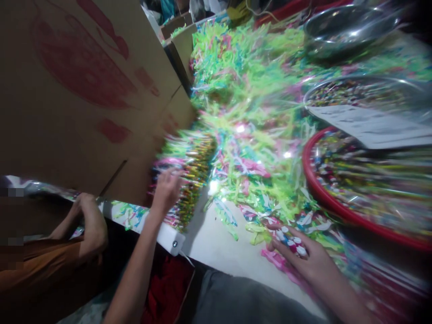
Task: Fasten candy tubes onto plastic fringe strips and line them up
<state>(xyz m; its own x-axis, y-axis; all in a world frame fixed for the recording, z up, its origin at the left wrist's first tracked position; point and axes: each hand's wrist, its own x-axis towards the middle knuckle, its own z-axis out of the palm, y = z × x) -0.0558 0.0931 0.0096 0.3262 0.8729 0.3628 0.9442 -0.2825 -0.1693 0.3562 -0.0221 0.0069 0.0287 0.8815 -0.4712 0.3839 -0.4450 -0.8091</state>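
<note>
My left hand (168, 189) reaches over a row of thin gold-coloured sticks (197, 175) standing packed side by side. Its fingers are bent and smeared by motion, so whether they grip anything is unclear. Under it lie pink and white bits at the row's left side. In the curled fingers of my right hand (312, 254) sits a cluster of small white and red pieces (292, 238). That hand is low over the table, beside a pink plastic strip (278, 263). Around it spreads a heap of green, pink and blue plastic strips (249, 117).
A large cardboard box (84, 112) stands at left. On the right are a red-rimmed basin (312, 180) of colourful pieces, a clear basin with a paper sheet (371, 123) and a metal bowl (337, 45). A white power strip (172, 238) lines the table edge. Another person's arm (92, 220) is at left.
</note>
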